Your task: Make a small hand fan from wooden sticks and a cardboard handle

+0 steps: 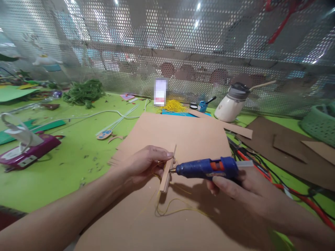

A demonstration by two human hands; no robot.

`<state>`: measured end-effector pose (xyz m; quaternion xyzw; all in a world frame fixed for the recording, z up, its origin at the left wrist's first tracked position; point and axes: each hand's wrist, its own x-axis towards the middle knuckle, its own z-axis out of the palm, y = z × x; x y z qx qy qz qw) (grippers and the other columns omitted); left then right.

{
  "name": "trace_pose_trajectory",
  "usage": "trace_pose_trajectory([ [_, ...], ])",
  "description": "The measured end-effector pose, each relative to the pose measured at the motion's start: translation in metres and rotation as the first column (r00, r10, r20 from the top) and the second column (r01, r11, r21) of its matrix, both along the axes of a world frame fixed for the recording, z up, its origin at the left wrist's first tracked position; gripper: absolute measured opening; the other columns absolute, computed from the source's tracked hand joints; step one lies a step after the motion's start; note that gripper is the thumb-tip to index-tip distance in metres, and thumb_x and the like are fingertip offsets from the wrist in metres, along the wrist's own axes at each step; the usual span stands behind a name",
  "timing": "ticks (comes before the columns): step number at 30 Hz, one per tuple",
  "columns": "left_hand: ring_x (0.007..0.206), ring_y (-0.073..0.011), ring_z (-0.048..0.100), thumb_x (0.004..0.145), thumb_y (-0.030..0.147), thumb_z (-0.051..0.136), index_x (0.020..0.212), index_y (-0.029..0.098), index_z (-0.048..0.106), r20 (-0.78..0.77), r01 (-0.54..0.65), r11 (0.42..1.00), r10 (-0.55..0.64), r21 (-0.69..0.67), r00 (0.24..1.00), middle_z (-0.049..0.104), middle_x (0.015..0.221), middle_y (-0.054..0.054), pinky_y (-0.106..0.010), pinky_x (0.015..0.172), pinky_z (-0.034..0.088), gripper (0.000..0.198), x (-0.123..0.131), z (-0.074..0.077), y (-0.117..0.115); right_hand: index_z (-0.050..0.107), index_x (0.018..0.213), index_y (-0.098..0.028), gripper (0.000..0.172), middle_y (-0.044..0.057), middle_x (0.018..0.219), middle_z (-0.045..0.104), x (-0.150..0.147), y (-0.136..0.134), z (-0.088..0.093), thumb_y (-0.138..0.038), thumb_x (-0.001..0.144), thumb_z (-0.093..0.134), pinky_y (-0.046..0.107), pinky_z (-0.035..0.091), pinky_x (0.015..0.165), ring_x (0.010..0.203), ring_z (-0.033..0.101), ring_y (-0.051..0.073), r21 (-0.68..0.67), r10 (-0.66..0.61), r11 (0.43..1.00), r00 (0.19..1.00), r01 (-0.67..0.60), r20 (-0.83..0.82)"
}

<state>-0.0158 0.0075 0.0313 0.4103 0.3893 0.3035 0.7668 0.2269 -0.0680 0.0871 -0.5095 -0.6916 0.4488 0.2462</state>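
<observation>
Nearest the camera: large, flat tan cardboard sheet (183, 130), running down to the bottom edge of view. Behind everything, a grey perforated metal panel (125, 45); under the sheet, a bright green tabletop (75, 150). Dark brown flat board (258, 150) to the right of the sheet.

Right hand (243, 184): fingers curled around a dark blue plastic glue gun (192, 168) with red-orange parts, grip mostly hidden by the hand. Left hand (143, 162): partly closed, thumb above and fingers beneath—pinching a narrow, straight tan strip (168, 170), wood or card, cannot tell which. Strip sits over the cardboard sheet, between the hands. Metal nozzle (173, 170) at the strip's right edge—touching or just beside, unclear. Thin yellow thread (180, 199) passes by the left fingers and loops below the strip.
</observation>
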Motion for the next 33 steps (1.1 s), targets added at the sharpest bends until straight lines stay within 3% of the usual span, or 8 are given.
trace_pose_trajectory([
  [6,0.05,-0.0108,0.056,0.076,0.026,0.073,0.066,0.007,0.068,-0.01,0.008,1.0,-0.008,-0.006,1.0,0.062,0.059,-0.006,-0.018,0.046,0.041,0.022,-0.0002,-0.0008,0.0009,0.069,0.09,-0.022,0.027,0.002,0.078,0.068,0.001,-0.0025,0.003,-0.047,0.093,0.057,0.026,0.054,0.064,0.073,0.063,0.02,-0.069,0.071,0.995,0.998,-0.07,0.002],
  [14,0.049,-0.0115,0.054,0.075,0.027,0.073,0.062,0.008,0.067,0.003,0.026,1.0,-0.026,0.0,1.0,0.061,0.057,-0.005,-0.021,0.048,0.04,0.024,0.0005,0.0007,-0.0002,0.07,0.082,-0.022,0.024,0.002,0.07,0.066,-0.0002,-0.0032,0.0054,-0.042,0.092,0.06,0.025,0.053,0.06,0.065,0.061,0.018,-0.057,0.115,0.992,0.993,-0.114,0.003],
  [22,0.05,-0.0111,0.055,0.075,0.026,0.074,0.066,0.008,0.069,-0.016,0.022,1.0,-0.022,0.007,1.0,0.063,0.058,-0.006,-0.019,0.047,0.04,0.022,-0.0005,0.0011,0.0003,0.07,0.082,-0.021,0.028,0.002,0.074,0.068,0.0016,-0.0003,0.0032,-0.044,0.093,0.059,0.025,0.053,0.063,0.07,0.063,0.019,-0.049,0.051,0.997,0.999,-0.051,-0.014],
  [29,0.051,-0.014,0.059,0.074,0.027,0.074,0.065,0.009,0.068,-0.008,0.022,1.0,-0.022,-0.002,1.0,0.064,0.059,-0.006,-0.023,0.05,0.044,0.022,-0.0007,-0.0001,0.0001,0.072,0.089,-0.021,0.021,0.001,0.073,0.067,-0.0002,-0.0033,0.0041,-0.04,0.091,0.063,0.023,0.051,0.062,0.066,0.059,0.016,-0.102,0.114,0.988,0.993,-0.118,-0.041],
  [33,0.05,-0.0119,0.057,0.076,0.026,0.073,0.065,0.008,0.069,-0.011,0.029,1.0,-0.029,-0.006,1.0,0.063,0.058,-0.006,-0.021,0.048,0.043,0.021,-0.0007,0.0,0.0,0.072,0.088,-0.02,0.029,0.002,0.075,0.067,0.0003,-0.0001,0.0027,-0.046,0.093,0.058,0.025,0.051,0.062,0.069,0.059,0.017,-0.086,0.096,0.991,0.995,-0.099,-0.036],
])
